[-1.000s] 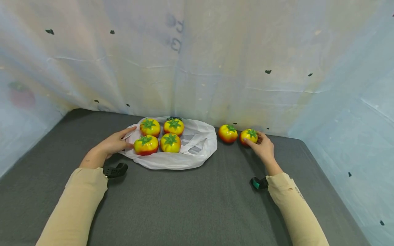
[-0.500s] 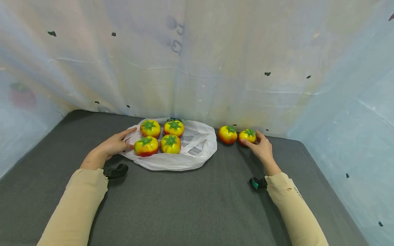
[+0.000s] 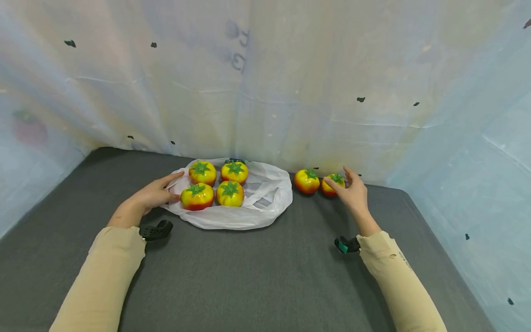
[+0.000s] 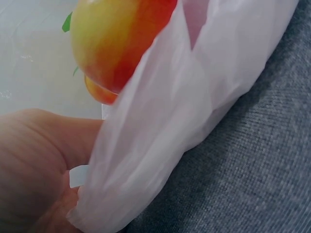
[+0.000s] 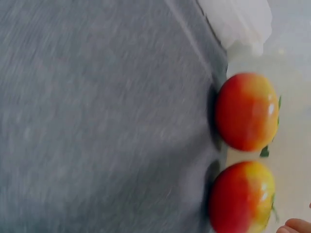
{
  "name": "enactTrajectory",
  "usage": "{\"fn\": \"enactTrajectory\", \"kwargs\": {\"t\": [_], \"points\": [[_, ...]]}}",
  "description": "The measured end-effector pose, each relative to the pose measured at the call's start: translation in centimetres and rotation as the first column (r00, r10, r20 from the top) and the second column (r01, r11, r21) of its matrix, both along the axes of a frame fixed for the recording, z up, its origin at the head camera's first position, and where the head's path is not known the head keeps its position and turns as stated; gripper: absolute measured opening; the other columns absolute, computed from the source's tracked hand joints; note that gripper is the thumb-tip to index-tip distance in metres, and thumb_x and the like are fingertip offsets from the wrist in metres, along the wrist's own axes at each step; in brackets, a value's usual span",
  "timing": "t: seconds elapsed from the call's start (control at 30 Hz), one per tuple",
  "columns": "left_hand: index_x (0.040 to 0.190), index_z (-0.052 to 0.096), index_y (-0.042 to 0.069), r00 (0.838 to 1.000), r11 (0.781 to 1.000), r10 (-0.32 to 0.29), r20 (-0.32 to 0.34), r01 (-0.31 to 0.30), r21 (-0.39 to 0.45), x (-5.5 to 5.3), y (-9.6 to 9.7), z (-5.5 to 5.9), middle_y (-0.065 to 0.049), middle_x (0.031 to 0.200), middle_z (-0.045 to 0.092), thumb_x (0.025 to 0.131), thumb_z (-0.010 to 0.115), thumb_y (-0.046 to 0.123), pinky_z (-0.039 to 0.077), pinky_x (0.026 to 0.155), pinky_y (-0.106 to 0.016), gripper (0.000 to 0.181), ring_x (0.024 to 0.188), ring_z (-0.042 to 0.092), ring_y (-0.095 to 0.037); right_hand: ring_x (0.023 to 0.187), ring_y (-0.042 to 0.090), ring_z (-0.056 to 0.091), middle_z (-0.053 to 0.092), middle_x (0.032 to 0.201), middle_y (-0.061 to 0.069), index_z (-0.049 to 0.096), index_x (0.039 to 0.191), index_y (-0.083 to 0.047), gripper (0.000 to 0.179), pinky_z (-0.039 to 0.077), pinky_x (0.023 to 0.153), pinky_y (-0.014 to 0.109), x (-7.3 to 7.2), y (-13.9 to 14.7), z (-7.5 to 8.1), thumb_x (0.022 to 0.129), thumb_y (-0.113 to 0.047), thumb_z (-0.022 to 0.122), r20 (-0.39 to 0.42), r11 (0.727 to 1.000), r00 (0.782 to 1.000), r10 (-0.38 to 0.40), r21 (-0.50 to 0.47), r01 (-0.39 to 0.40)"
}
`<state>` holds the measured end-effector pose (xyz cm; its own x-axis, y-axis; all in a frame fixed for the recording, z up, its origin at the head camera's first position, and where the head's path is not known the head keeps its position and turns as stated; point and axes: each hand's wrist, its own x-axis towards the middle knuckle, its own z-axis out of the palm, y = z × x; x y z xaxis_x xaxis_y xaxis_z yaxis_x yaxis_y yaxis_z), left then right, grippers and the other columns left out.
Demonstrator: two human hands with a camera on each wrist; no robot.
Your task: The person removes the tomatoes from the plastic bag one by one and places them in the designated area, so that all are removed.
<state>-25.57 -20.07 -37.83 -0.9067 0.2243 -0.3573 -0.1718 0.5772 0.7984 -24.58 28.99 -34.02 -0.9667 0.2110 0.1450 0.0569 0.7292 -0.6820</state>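
Observation:
In the head view my left hand grips the left edge of a white plastic bag, thumb and index finger spread apart. In the left wrist view the bag's film covers part of the thumb. Several yellow-red tomatoes with green leaf tops, such as the front left one, sit inside the bag. My right hand is at the rightmost tomato, index finger raised off it and thumb tip overlapping it. Just left stands another tomato.
A dark grey cloth covers the table. Pale plastic sheeting hangs close behind the tomatoes and along both sides. A black strap is on the left wrist, and a black and green one on the right.
My right hand's fingers have opened off the rightmost tomato, the index finger lifting away. That tomato sits slightly further left than a second ago. My left hand and the bag stay put.

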Motion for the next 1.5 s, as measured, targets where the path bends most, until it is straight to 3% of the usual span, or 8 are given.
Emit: {"fn": "enactTrajectory", "kwargs": {"t": [0.3,0.67,0.9,1.5], "points": [[0.155,0.003,0.018,1.000,1.000,0.004,0.000,-0.004,0.000,-0.2,0.0,-0.1,-0.028,0.157,-0.010,0.091,0.057,0.010,0.010,0.111,-0.068,0.084,0.142,-0.003,-0.050,0.139,0.033,0.036,0.034,0.154,0.015,0.030,0.151,-0.016,0.085,0.033,0.112,0.046,-0.2,-2.2,0.4,0.084,-0.056,0.064,-0.031,0.995,0.997,0.065,-0.069,-0.067],[0.155,0.004,0.017,1.000,1.000,-0.005,-0.003,0.005,0.002,0.1,0.1,0.2,-0.028,0.157,-0.010,0.092,0.056,0.010,0.011,0.110,-0.068,0.083,0.142,-0.003,-0.051,0.138,0.029,0.040,0.038,0.152,0.011,0.035,0.149,-0.014,0.079,0.037,0.111,0.042,0.0,-4.7,0.5,0.085,-0.047,0.068,-0.064,0.983,0.989,0.136,-0.119,-0.143],[0.155,0.004,0.017,1.000,1.000,0.000,-0.011,0.000,-0.015,0.2,0.2,0.2,-0.029,0.156,-0.008,0.092,0.056,0.011,0.012,0.110,-0.068,0.082,0.142,0.000,-0.051,0.138,0.026,0.040,0.038,0.152,0.010,0.036,0.148,-0.012,0.077,0.037,0.110,0.040,0.2,-6.5,0.4,0.085,-0.040,0.071,-0.082,0.954,0.974,0.209,-0.200,-0.222],[0.155,0.005,0.018,1.000,1.000,0.012,-0.011,-0.012,-0.013,0.2,0.2,0.1,-0.029,0.157,-0.006,0.092,0.056,0.011,0.012,0.110,-0.068,0.082,0.142,0.000,-0.051,0.132,0.030,0.047,0.043,0.148,0.014,0.039,0.147,-0.009,0.072,0.042,0.106,0.041,0.3,-10.5,-0.1,0.086,-0.029,0.072,-0.120,0.906,0.936,0.330,-0.239,-0.350]]}}
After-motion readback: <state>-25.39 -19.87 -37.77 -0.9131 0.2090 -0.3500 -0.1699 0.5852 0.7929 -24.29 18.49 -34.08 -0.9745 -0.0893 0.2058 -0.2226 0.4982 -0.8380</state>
